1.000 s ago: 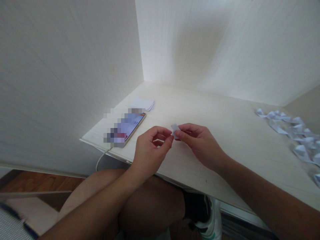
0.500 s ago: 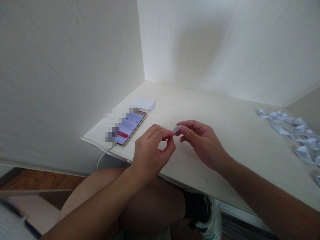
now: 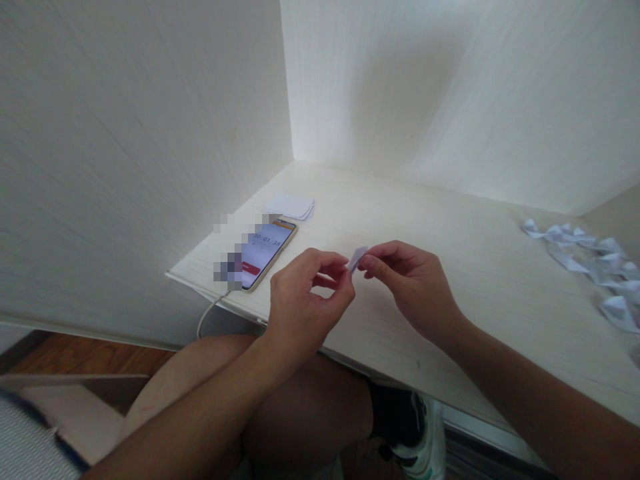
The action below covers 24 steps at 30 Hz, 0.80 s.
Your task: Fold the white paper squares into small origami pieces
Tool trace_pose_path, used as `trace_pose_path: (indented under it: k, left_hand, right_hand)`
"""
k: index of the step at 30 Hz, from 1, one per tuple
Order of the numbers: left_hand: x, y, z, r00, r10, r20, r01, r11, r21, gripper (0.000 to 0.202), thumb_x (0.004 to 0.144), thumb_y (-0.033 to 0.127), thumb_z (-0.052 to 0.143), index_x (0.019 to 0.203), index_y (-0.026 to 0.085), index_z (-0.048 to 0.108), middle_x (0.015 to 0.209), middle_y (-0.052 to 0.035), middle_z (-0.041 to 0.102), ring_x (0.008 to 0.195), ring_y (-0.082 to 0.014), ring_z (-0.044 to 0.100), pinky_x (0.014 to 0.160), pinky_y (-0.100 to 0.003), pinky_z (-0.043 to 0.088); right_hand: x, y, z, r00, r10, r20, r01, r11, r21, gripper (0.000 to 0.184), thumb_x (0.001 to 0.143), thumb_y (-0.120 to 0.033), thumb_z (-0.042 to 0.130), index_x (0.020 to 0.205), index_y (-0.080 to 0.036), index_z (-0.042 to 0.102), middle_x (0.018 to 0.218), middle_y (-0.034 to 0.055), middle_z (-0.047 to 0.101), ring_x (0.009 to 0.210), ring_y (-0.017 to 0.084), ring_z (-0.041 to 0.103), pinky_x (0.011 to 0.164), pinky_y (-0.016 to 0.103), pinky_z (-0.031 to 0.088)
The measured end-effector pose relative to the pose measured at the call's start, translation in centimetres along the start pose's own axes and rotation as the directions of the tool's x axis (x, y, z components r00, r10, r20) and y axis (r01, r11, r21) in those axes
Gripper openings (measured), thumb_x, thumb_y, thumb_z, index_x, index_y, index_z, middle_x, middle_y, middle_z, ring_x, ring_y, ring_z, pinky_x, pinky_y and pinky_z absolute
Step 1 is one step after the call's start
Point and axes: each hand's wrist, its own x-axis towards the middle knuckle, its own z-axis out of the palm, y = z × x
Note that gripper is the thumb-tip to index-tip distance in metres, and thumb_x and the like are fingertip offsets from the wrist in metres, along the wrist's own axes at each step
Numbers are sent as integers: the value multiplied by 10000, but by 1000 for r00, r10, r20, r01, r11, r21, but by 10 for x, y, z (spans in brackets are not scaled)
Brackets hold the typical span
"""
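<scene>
A small folded piece of white paper [image 3: 357, 257] is pinched between both hands above the front part of a pale wooden desk [image 3: 450, 267]. My left hand [image 3: 305, 303] grips its left end with thumb and forefinger, the other fingers curled. My right hand [image 3: 410, 283] pinches its right end with thumb and fingertips. Most of the paper is hidden by the fingers.
A phone [image 3: 265, 250] with a lit timer screen lies at the desk's left, its cable [image 3: 207, 317] hanging off the edge. A small stack of white paper slips [image 3: 293, 205] sits behind it. Several folded paper pieces [image 3: 595, 263] lie at the right. White walls enclose the desk.
The hands stay together on the paper; fingers shifted slightly and the paper now stands more upright. The view drifted a little to the left.
</scene>
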Motion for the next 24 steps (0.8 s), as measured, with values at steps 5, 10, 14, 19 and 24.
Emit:
trace_pose_path:
  k: [5, 10, 14, 19, 24]
  left_hand:
    - [4, 2, 0, 971, -239, 14, 239, 961, -140, 124, 793, 216, 763, 906, 186, 720, 809, -9, 753, 669, -132, 719, 589, -218, 612]
    - [8, -1, 0, 939, -339, 63, 343, 898, -277, 182, 783, 281, 801, 898, 181, 701, 761, -3, 735, 627, -144, 730, 549, -222, 583]
    - [9, -4, 0, 931, -354, 94, 364, 869, -335, 202, 790, 303, 812, 891, 170, 698, 795, -11, 752, 615, -146, 737, 561, -237, 597]
    - [9, -5, -1, 923, -362, 129, 384, 842, -379, 175, 788, 294, 818, 849, 167, 714, 728, -3, 753, 616, -150, 743, 584, -239, 608]
    - [9, -5, -2, 921, -365, 134, 389, 860, -331, 155, 788, 289, 817, 856, 168, 748, 727, -15, 770, 625, -163, 751, 574, -240, 602]
  right_hand:
    - [0, 1, 1, 1000, -1, 10, 1, 1000, -11, 203, 774, -367, 866, 811, -210, 743, 765, 20, 742, 714, 167, 654, 707, 338, 538]
    - [0, 1, 0, 999, -14, 28, 15, 1000, -24, 188, 780, -335, 856, 834, -214, 722, 763, 3, 712, 692, 149, 622, 685, 320, 520]
    - [0, -1, 1, 999, -15, 46, 16, 1000, -13, 199, 782, -335, 847, 831, -212, 699, 763, 1, 697, 688, 145, 611, 668, 313, 512]
    - [0, -1, 1, 998, 4, 70, -2, 1000, -30, 199, 790, -332, 829, 836, -205, 683, 785, 7, 690, 718, 148, 612, 676, 307, 508]
    - [-1, -1, 1, 995, 25, 93, -19, 998, -61, 226, 788, -361, 830, 845, -215, 667, 806, 6, 677, 741, 156, 607, 670, 307, 509]
